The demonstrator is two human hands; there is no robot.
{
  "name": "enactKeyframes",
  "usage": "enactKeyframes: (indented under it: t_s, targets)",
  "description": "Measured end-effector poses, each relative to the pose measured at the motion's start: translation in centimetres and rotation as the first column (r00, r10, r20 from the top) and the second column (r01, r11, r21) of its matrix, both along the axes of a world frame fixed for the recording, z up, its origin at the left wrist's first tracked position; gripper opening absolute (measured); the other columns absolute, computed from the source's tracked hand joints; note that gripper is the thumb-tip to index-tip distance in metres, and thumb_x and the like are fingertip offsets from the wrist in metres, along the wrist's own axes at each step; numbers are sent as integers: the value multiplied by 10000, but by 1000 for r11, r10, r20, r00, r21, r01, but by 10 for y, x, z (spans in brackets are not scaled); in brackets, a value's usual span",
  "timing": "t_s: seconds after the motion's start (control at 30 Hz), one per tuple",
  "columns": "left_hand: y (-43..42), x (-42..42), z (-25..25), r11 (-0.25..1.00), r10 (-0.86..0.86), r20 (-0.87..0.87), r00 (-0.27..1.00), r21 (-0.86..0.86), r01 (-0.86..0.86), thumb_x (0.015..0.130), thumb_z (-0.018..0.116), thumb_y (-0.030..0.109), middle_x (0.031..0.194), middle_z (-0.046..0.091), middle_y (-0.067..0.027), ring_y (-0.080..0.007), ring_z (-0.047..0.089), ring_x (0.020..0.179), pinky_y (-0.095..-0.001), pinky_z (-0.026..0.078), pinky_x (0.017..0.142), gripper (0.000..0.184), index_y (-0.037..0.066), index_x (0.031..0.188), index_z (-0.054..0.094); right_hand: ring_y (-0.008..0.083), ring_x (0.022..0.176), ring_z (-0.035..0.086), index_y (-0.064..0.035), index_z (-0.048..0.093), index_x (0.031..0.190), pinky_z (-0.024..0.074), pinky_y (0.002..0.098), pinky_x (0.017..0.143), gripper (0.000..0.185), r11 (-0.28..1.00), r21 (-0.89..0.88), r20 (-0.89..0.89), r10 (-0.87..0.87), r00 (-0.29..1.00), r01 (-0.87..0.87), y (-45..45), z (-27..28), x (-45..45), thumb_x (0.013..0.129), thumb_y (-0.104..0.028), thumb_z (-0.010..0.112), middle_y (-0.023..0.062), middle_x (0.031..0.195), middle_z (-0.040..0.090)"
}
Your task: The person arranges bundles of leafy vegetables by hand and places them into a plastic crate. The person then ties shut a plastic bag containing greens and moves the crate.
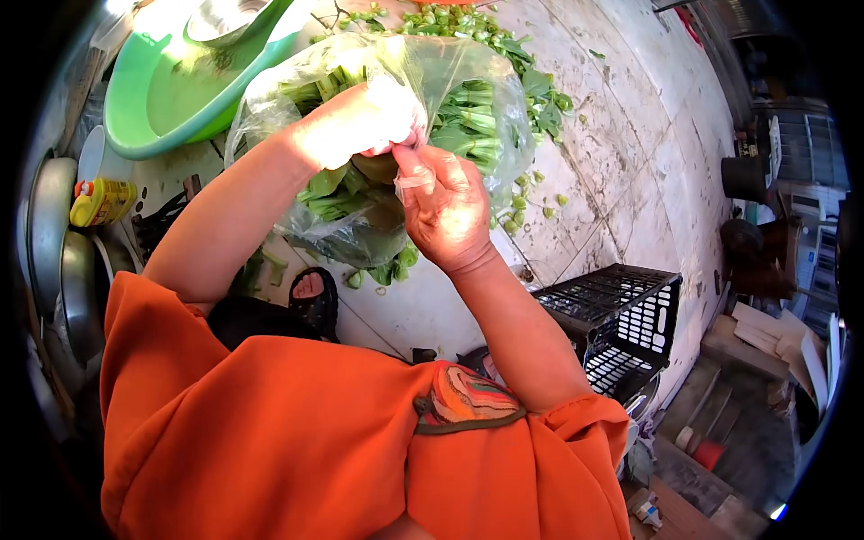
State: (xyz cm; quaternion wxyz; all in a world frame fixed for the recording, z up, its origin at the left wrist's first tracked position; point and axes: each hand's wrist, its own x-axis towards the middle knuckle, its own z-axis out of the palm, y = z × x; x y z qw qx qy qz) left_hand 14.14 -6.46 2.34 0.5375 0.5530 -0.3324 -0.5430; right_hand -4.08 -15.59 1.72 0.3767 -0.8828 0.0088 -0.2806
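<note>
A clear plastic bag (513, 121) full of leafy greens (472, 117) with pale green stalks rests on the tiled floor in front of me. My left hand (382, 117), bleached by sunlight, is closed on gathered plastic at the top of the bag. Close against it, my right hand (445, 202) pinches the bag too, and a whitish strip of plastic crosses its fingers. Both hands meet over the middle of the bag. The exact spot between the fingertips is partly hidden.
Trimmed leaves and stem ends (544, 99) litter the floor beyond the bag. A green basin (135, 117) stands at left, near a yellow bottle (103, 202) and metal bowls (81, 288). A black plastic crate (621, 297) lies at right, beside my right forearm.
</note>
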Motion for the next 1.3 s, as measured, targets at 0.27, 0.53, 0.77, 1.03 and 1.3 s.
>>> enactKeyframes:
  t_s: [0.27,0.53,0.77,1.03,1.3]
  targets:
    - [0,2,-5,995,71,307,949,-87,-47,716,498,-59,782,598,-18,-114,563,763,-255,451,699,184,29,846,594,237,707,629,-47,630,1106,531,338,713,399,891,302,-306,-246,920,339,-15,11,-8,716,20,576,132,1087,630]
    - [1,-3,0,1000,20,306,952,-6,-19,767,496,-73,750,565,-5,-98,577,682,-240,458,585,163,49,851,565,183,744,635,-28,649,1014,527,337,724,272,873,354,-582,-74,810,335,-26,-3,10,791,-179,685,130,886,673]
    - [-7,-11,-18,993,119,361,925,-64,-103,798,490,-94,783,554,-23,-109,590,703,-248,489,590,156,48,831,544,128,571,580,-11,634,912,481,296,543,148,616,676,-587,117,801,405,-33,15,15,861,-147,606,76,788,657]
    - [-8,-9,-23,960,219,268,938,-232,-158,819,545,-37,966,635,-83,-183,627,895,-300,519,739,80,39,839,562,121,463,493,-20,593,1100,433,277,461,240,336,802,-570,186,800,493,-27,14,13,900,-137,531,99,763,630]
    - [-11,-28,-28,912,329,186,926,-317,-261,849,570,-12,1002,632,-70,-159,631,939,-284,495,862,61,33,878,601,141,471,543,-24,558,1270,474,265,468,332,180,831,-553,182,813,525,-24,19,8,982,-189,533,96,802,658]
